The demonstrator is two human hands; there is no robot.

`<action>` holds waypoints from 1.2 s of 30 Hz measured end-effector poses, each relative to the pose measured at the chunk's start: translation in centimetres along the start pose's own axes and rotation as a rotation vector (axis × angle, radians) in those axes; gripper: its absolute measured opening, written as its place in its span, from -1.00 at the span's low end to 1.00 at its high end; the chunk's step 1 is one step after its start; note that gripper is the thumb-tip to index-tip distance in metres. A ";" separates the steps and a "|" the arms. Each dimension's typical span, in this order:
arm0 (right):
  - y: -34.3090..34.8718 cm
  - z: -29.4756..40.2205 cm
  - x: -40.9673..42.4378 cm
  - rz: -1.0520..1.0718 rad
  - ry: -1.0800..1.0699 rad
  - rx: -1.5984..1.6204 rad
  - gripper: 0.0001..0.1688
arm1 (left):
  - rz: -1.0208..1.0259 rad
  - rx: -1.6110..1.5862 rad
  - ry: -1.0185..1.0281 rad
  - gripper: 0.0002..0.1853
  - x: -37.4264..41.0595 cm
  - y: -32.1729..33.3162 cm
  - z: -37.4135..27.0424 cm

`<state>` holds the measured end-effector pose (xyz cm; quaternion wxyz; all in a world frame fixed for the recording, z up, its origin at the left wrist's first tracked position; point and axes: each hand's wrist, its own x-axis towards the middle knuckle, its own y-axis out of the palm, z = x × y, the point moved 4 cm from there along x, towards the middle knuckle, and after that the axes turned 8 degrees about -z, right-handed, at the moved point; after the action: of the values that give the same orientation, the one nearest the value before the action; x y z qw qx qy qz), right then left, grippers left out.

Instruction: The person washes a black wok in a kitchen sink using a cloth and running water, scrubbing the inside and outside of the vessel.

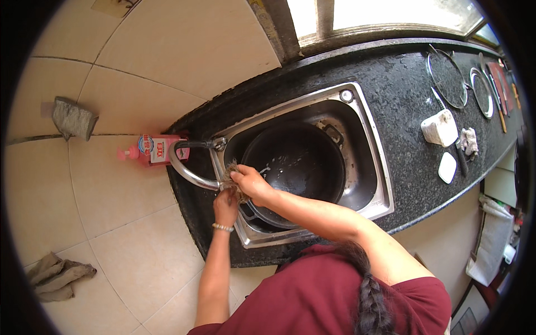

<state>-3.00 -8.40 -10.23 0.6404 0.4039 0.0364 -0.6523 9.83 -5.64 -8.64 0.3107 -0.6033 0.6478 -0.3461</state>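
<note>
A shaggy brownish fibrous scrubber [231, 173] is gripped between my two hands at the mouth of the curved chrome faucet [193, 178]. My right hand [252, 184] closes over its upper part, thumb on top. My left hand [225, 208], with a beaded bracelet at the wrist, pinches its lower end; some of those fingers are hidden. Below and to the right, a large black wok [301, 167] sits tilted in the stainless steel sink [383, 184], with white suds or water drops inside. One of its loop handles [334, 135] lies near the far right corner of the basin.
A pink pump bottle of detergent [161, 150] lies behind the faucet in view. Grey cloths [74, 118] hang on the tiled wall. On the granite counter [402, 109] at right are a white tub [439, 127], its lid [447, 167], a wire rack [447, 79], knives and a crumpled cloth [468, 141].
</note>
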 end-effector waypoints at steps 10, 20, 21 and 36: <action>1.5 3.5 -3.2 0.333 0.280 0.437 -0.76 | 0.626 0.518 0.680 -0.66 -2.6 -1.0 -3.2; -12.1 12.2 -4.2 0.066 -0.035 0.070 -0.51 | 0.520 0.004 0.857 -0.63 -2.4 0.5 -12.3; -12.4 13.6 -5.6 0.103 -0.057 0.135 -0.75 | 0.510 0.007 0.836 -0.63 -1.9 0.5 -13.3; -14.7 19.1 -9.3 0.142 -0.258 0.186 -0.69 | 0.372 -0.803 -0.433 -0.68 -1.3 -2.0 -16.8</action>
<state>-26.26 -9.13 1.04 0.6439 0.3761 -0.1352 -0.6524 -2.73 -3.19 2.53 0.2375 -0.6076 0.7474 0.1255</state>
